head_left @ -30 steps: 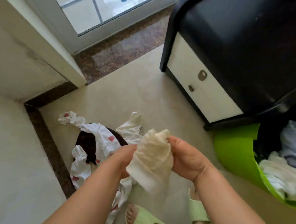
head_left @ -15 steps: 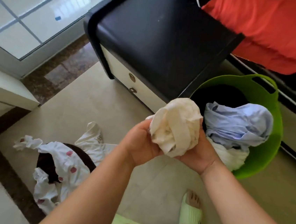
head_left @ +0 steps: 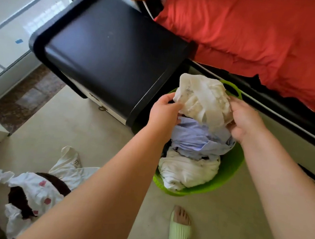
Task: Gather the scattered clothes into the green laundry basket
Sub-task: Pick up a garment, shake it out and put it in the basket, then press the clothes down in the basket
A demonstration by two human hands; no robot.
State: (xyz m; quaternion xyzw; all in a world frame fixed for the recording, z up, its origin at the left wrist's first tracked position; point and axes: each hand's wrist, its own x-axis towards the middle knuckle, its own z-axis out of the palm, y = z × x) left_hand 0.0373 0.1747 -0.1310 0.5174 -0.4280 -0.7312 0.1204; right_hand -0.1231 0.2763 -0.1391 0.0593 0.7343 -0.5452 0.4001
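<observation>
Spreading across the top right corner of the room, a bed with a red quilted cover (head_left: 258, 38) lay beside a glossy black bedside cabinet with a white drawer front (head_left: 109, 50). On the beige floor between them stood the round green plastic laundry basket (head_left: 229, 169), already heaped with a pale blue shirt (head_left: 199, 137) and a white garment (head_left: 186, 171). Near the floor's lower left edge lay scattered clothes, a white top with red hearts (head_left: 37, 186) over something dark brown. Directly above the basket's far rim hung a crumpled cream-white cloth bundle (head_left: 203, 100). The left hand (head_left: 165, 112) pinched its left edge with curled fingers, and the right hand (head_left: 247, 123) gripped its right side. The bundle looked light, soft and limp, so it would likely sag and unfurl if held by one corner; cupping it from both sides, as here, seemed the sound hold. A pale green slipper (head_left: 179, 232) showed at the bottom edge.
</observation>
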